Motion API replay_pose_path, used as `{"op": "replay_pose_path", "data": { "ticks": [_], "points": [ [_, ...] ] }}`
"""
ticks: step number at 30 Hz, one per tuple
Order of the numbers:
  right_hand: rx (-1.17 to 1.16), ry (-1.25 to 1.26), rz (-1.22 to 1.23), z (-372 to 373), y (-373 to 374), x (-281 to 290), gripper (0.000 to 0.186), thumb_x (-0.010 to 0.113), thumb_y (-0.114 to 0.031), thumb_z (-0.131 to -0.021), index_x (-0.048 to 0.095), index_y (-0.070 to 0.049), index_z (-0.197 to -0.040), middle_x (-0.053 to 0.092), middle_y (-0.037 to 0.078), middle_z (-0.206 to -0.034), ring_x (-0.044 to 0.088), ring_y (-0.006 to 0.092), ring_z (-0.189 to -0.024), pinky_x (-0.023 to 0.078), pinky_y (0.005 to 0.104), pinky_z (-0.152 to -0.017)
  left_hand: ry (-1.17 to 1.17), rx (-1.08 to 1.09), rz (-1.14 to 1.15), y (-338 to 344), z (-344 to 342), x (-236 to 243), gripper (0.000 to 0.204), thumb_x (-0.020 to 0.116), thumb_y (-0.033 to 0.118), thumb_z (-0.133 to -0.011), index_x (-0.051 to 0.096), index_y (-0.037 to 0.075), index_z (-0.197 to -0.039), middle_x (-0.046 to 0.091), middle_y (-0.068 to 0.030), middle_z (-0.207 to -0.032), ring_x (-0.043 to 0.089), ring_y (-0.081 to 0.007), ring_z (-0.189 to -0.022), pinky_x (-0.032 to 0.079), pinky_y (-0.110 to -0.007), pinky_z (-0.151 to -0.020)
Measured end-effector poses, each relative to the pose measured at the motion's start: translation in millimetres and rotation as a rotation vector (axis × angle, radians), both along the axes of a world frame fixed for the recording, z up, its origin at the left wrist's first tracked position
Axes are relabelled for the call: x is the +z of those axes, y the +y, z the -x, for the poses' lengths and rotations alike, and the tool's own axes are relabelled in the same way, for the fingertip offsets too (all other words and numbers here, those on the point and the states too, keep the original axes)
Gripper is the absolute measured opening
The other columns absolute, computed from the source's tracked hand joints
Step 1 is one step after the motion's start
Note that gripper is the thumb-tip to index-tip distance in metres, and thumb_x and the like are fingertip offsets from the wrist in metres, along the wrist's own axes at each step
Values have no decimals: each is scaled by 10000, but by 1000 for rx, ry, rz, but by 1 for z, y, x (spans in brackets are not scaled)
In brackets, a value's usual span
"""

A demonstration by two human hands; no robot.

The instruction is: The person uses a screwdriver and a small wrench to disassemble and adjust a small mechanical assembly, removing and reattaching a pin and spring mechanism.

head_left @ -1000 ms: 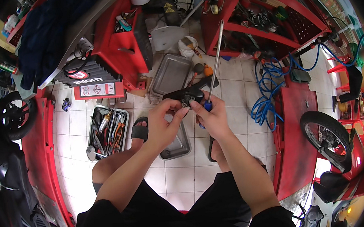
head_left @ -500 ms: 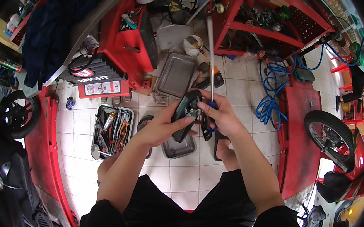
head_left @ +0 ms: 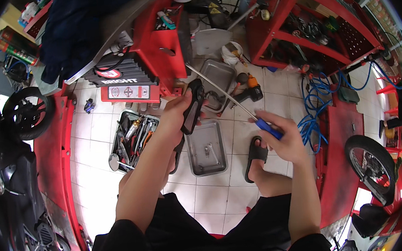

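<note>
Head: screwdriver (head_left: 268, 128) within right grip (head_left: 288, 140).

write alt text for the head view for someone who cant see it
A person's left hand holds an elongated black part while the right hand grips a long, blue-handled screwdriver. Below, a grey tray with a wrench sits on a tiled floor.

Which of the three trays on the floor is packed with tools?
The leftmost tray: it is heaped with hand tools, while the near middle tray shows a wrench and a few small parts, and the far tray shows no such heap.
</note>
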State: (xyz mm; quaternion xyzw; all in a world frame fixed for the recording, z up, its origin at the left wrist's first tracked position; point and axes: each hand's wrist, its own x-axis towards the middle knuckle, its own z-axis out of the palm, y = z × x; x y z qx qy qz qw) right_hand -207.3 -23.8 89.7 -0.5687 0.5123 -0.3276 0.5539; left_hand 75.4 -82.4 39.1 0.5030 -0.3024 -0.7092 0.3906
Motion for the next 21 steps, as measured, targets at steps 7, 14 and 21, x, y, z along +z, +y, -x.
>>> {"op": "replay_pose_path", "data": {
  "ticks": [7, 14, 21],
  "points": [
    [88, 175, 231, 19, 10, 3, 363, 632, 93, -797, 672, 12, -1149, 732, 97, -942, 571, 72, -543, 477, 217, -508, 66, 192, -23, -12, -18, 5, 372, 429, 327, -1016, 593, 43, -1191, 699, -85, -1007, 654, -172, -769, 516, -296, -616],
    [109, 209, 233, 13, 9, 7, 383, 643, 116, -775, 673, 13, -1143, 730, 119, -940, 567, 84, -529, 471, 227, -508, -144, 50, 14, -12, -24, 4, 402, 478, 327, -1008, 586, -9, -1202, 695, -103, -1008, 637, -156, -738, 490, -272, -563],
    [119, 209, 234, 18, 9, 8, 390, 644, 115, -774, 672, 6, -1148, 730, 128, -949, 563, 89, -533, 470, 232, -521, -118, 142, 87, -14, -23, -7, 370, 548, 319, -986, 655, -26, -1067, 699, -119, -898, 628, -156, -675, 476, -268, -546]
  ]
}}
